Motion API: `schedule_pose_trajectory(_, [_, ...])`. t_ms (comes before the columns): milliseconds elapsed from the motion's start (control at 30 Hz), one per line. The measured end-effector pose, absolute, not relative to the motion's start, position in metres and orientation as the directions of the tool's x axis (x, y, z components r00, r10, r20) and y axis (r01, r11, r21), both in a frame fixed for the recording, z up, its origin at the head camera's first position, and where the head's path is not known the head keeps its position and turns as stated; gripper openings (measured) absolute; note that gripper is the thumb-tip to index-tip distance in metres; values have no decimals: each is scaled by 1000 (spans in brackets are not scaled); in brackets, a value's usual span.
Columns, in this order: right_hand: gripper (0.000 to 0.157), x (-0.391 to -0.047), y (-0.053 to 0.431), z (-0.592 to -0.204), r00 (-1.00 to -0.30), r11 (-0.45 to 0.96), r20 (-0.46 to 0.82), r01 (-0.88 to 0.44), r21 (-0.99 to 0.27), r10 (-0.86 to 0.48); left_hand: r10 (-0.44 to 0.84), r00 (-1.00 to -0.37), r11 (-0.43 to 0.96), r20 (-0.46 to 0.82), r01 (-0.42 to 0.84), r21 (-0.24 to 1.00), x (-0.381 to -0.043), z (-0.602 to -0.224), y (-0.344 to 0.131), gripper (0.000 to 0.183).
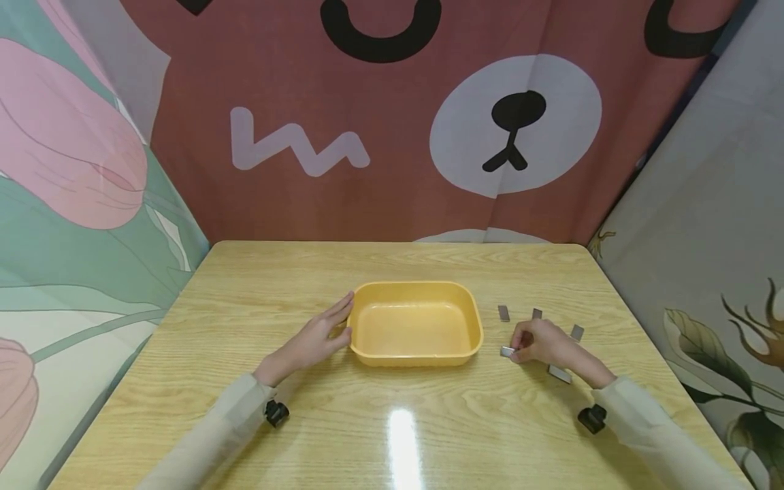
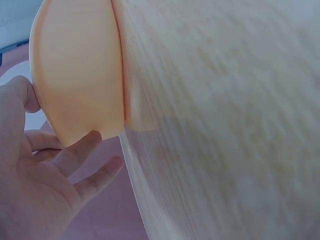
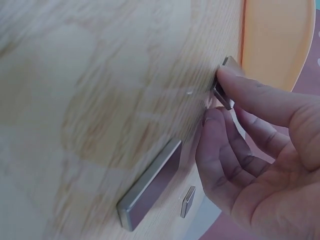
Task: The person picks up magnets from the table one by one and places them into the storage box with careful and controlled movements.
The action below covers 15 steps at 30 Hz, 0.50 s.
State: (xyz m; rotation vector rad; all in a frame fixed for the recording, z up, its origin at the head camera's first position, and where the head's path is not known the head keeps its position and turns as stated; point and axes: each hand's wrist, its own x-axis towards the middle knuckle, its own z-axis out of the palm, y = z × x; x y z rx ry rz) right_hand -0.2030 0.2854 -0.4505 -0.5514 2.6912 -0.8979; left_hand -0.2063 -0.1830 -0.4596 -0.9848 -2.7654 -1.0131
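Note:
A yellow rectangular plastic basin (image 1: pixel 416 361) stands on the table with nothing in it. My left hand (image 1: pixel 309 344) rests against the basin's left end. In the left wrist view its thumb is at the rim and its fingertips (image 2: pixel 92 137) touch the outer wall. To the right of the basin, my right hand (image 1: pixel 547 342) pinches a small flat silvery metal block (image 1: pixel 507 351) between thumb and fingers, close over the table. Other such pieces lie around this hand, among them a larger metal bar (image 3: pixel 150 187) and a small block (image 3: pixel 188 201).
Loose metal pieces lie right of the basin: one piece (image 1: pixel 503 313) beyond the right hand, another piece (image 1: pixel 577 332) by the wrist, and a longer bar (image 1: pixel 559 373) nearer me. Printed curtains (image 1: pixel 398 204) hang around the wooden table (image 1: pixel 275 265).

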Motion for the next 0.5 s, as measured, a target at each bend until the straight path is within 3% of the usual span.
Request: schedule_pose_trajectory(500, [13,-202,284,-450,-900,738,-62,-313,-598,-432,560,-786,573,260,595,564,-208,-462,-183,57])
